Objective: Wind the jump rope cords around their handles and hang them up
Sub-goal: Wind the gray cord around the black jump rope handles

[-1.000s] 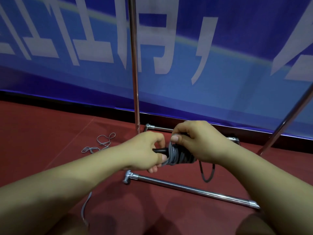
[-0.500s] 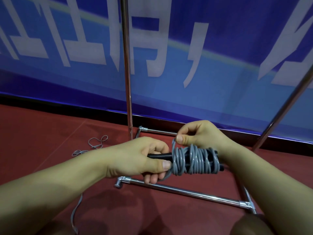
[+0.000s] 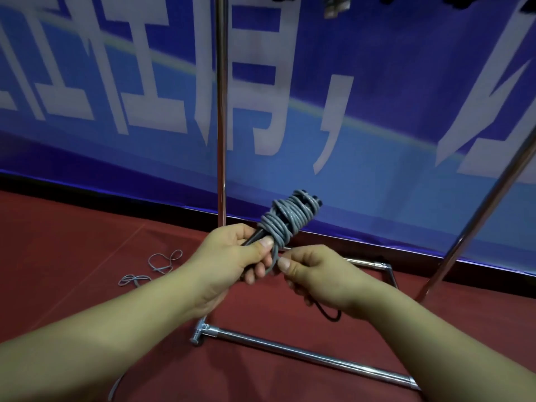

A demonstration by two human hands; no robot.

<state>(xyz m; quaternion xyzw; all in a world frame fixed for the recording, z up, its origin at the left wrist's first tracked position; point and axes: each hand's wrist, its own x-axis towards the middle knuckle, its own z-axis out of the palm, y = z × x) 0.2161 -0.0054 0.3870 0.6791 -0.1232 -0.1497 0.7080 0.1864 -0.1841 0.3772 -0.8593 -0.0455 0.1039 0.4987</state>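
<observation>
Two hands on one wound rope (image 3: 290,220), held above the floor (image 3: 72,242): left hand (image 3: 232,256) grips its black handles, right hand (image 3: 319,278) pinches the grey cord end. Another rope (image 3: 150,269) lies loose on the floor, left of the rack (image 3: 221,111).

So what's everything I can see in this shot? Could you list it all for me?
wound rope: one, grey cord coiled round black handles, held up in mid-frame
loose cord: one, grey, looped on the floor at left
black loop: one, hanging below the right hand
rack: one, chrome tubes, upright poles and a base frame standing on the floor
banner: one, blue with big white characters, across the back
floor: red-brown, beneath everything
dark items: a few at the top edge, too cropped to identify
left hand: one, its grip round the bare handle end
right hand: one, pinching the cord just below the coil
</observation>
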